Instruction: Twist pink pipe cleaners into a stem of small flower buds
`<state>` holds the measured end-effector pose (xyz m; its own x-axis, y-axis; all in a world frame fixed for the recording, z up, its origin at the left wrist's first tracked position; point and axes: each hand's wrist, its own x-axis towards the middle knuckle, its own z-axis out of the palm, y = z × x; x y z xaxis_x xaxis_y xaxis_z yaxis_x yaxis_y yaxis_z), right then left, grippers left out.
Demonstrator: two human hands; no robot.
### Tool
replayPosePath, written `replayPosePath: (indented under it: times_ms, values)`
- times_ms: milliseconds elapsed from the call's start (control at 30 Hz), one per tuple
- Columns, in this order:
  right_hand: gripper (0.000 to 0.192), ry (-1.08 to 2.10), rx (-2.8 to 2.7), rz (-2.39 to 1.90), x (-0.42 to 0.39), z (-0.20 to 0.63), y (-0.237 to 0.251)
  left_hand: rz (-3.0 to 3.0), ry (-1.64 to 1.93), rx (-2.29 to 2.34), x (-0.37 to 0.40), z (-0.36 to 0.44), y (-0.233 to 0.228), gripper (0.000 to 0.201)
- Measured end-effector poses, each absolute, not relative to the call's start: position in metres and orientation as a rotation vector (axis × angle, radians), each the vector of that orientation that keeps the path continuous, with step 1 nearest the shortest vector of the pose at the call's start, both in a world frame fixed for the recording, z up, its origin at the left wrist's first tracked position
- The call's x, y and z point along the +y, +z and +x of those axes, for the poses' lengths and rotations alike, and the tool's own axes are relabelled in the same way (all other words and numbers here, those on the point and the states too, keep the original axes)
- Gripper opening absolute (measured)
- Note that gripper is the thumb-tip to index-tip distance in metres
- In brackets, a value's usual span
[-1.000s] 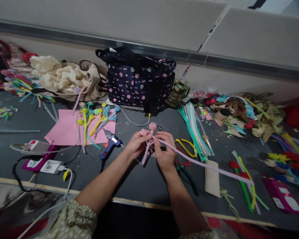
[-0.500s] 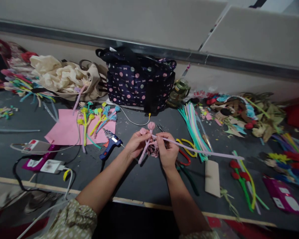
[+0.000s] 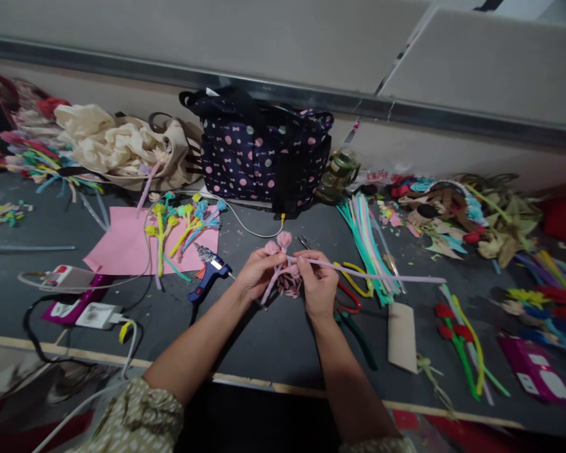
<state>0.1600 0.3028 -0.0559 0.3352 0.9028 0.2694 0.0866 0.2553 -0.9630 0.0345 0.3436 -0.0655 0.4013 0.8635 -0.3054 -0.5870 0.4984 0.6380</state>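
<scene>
My left hand (image 3: 256,275) pinches a pink pipe-cleaner flower (image 3: 283,240) by its fuzzy stem, with the blooms standing above the fingers. A second pink bloom sits at the fingertips. My right hand (image 3: 318,280) is closed on a long lilac pipe cleaner (image 3: 387,275), whose near end meets the flower stem and whose far end reaches off to the right. Below the fingers lies a small heap of pink pieces (image 3: 290,286). Yellow-handled scissors (image 3: 361,283) and pliers with dark green grips (image 3: 361,340) rest beside my right hand.
A blue glue gun (image 3: 210,277) lies left of my hands, near a pink sheet (image 3: 122,236) bearing small colourful flowers. At the back stand a patterned bag (image 3: 245,151) and a green bottle (image 3: 338,173). Bundled pipe cleaners (image 3: 368,245), a cardboard piece (image 3: 402,338) and red flowers (image 3: 457,333) lie right.
The far end of the lilac pipe cleaner has swung up and slightly left. The flower has tilted a little to the left; both hands stay nearly in place.
</scene>
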Motion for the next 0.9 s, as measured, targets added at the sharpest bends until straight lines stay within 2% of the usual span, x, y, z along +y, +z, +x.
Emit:
replayPosePath:
  times_ms: [567, 833, 900]
  values:
    - [0.014, 1.109, -0.755, -1.031, 0.311, 0.159, -0.066, 0.529, 1.047, 0.675, 0.34, 0.037, -0.066, 0.029]
    - [0.017, 1.1, -0.736, -1.04, 0.312, 0.162, -0.061, 0.548, 1.026, 0.64, 0.343, 0.038, -0.063, 0.03]
    - [0.016, 1.059, -0.757, -1.06, 0.312, 0.163, -0.061, 0.588, 1.052, 0.636, 0.343, 0.039, -0.062, 0.038]
